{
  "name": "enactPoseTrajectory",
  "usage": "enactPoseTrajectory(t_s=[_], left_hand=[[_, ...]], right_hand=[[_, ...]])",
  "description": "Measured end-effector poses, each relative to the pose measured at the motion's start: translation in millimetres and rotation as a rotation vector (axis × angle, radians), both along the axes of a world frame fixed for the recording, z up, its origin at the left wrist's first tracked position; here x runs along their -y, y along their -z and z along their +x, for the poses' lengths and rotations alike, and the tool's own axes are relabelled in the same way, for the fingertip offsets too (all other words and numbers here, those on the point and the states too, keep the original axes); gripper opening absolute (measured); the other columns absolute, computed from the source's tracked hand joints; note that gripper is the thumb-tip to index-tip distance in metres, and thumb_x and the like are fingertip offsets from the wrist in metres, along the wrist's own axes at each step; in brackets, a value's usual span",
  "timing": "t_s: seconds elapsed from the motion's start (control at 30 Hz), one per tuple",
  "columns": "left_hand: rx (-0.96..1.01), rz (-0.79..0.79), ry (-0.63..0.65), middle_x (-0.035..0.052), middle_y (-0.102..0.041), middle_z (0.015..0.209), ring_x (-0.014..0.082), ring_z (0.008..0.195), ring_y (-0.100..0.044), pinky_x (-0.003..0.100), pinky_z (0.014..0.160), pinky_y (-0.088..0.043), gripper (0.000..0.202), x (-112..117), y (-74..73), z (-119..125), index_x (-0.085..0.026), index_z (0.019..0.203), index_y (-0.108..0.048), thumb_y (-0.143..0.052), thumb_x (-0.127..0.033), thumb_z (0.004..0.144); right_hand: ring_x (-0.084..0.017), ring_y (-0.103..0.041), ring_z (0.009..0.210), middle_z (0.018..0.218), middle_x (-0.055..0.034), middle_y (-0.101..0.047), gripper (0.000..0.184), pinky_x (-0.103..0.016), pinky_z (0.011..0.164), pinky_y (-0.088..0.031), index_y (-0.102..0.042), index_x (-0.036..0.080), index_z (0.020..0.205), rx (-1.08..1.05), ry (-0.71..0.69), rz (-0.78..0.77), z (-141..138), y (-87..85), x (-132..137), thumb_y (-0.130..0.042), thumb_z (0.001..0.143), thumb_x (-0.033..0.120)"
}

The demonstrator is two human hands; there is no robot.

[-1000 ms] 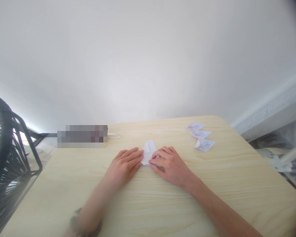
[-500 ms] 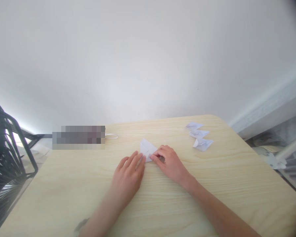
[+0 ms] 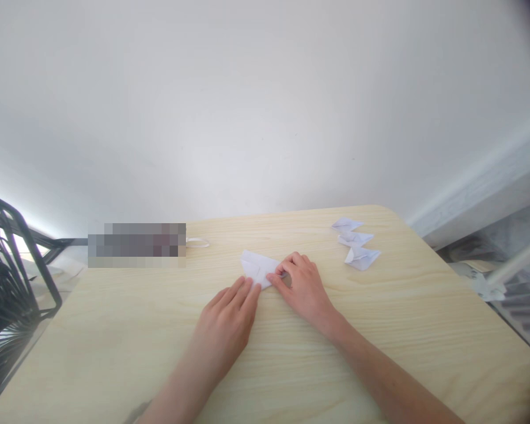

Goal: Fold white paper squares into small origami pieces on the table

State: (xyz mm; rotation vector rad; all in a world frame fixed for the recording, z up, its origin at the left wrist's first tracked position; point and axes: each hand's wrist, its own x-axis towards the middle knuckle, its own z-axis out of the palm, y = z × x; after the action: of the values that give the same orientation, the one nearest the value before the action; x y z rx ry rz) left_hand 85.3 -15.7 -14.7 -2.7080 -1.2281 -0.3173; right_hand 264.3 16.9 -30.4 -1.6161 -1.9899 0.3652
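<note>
A folded piece of white paper lies on the light wooden table between my hands, its creases showing. My left hand rests with outstretched fingers at the paper's near left edge, the fingertips touching it. At the right corner, my right hand pinches the paper between thumb and fingers. The pinched corner is partly hidden behind those fingers.
Three folded white paper shapes sit in a row at the back right of the table. A blurred-out dark object with a white loop is at the back left. A black woven chair stands left; a white wall rises behind.
The paper has turned slightly, its far left corner shifting left and a little down. My right hand has moved slightly right with its pinched corner; my left hand stays at the near edge.
</note>
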Motion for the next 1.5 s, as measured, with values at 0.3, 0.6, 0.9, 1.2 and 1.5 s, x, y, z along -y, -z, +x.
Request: enactPoseTrajectory(t_s=[0.3,0.6,0.9,1.2,1.5], left_hand=[[-0.084,0.004,-0.011,0.0121,-0.058,0.117,0.0249,0.108,-0.053,0.037,0.081,-0.048,0.045,2.7,0.7,3.0,-0.016,0.117,-0.049,-0.037,-0.004,0.076],[-0.059,0.065,-0.034,0.0154,-0.059,0.114,0.0281,0.103,-0.056,0.039,0.077,-0.049,0.040,5.2,4.2,8.9,-0.013,0.111,-0.054,-0.036,-0.003,0.077],[-0.098,0.064,-0.066,0.0161,-0.059,0.113,0.0296,0.102,-0.056,0.038,0.074,-0.050,0.041,6.0,3.2,15.7,-0.011,0.111,-0.055,-0.038,-0.003,0.075],[-0.110,0.044,-0.064,0.0141,-0.059,0.114,0.0270,0.104,-0.056,0.038,0.078,-0.051,0.038,5.8,2.6,13.3,-0.012,0.108,-0.058,-0.040,-0.006,0.075],[-0.065,-0.003,-0.024,0.0112,-0.057,0.118,0.0262,0.109,-0.052,0.039,0.083,-0.050,0.036,3.3,1.4,4.1,-0.011,0.109,-0.056,-0.041,-0.009,0.076]], right_hand=[[-0.019,-0.048,0.078,0.076,-0.0042,-0.052,0.025,-0.034,0.073,-0.035,-0.056,0.019,0.068,0.066,0.025,0.030,-0.6,1.3,-1.1,-0.050,0.081,0.039],[-0.020,-0.047,0.079,0.078,-0.0045,-0.052,0.022,-0.034,0.072,-0.035,-0.054,0.019,0.069,0.096,0.031,0.032,-1.7,2.7,-0.7,-0.051,0.080,0.038],[-0.021,-0.048,0.088,0.091,-0.0051,-0.048,0.027,-0.035,0.077,-0.036,-0.050,0.019,0.089,-0.014,0.021,0.038,-1.0,-1.2,4.8,-0.060,0.068,0.033],[-0.017,-0.048,0.084,0.092,-0.0031,-0.043,0.025,-0.033,0.076,-0.041,-0.048,0.020,0.091,-0.203,-0.015,-0.135,14.7,-5.5,-4.6,-0.052,0.067,0.014],[-0.013,-0.046,0.069,0.084,-0.0008,-0.041,0.026,-0.028,0.071,-0.043,-0.049,0.020,0.089,-0.307,-0.066,-0.195,22.7,-8.6,-8.3,-0.045,0.067,0.007]])
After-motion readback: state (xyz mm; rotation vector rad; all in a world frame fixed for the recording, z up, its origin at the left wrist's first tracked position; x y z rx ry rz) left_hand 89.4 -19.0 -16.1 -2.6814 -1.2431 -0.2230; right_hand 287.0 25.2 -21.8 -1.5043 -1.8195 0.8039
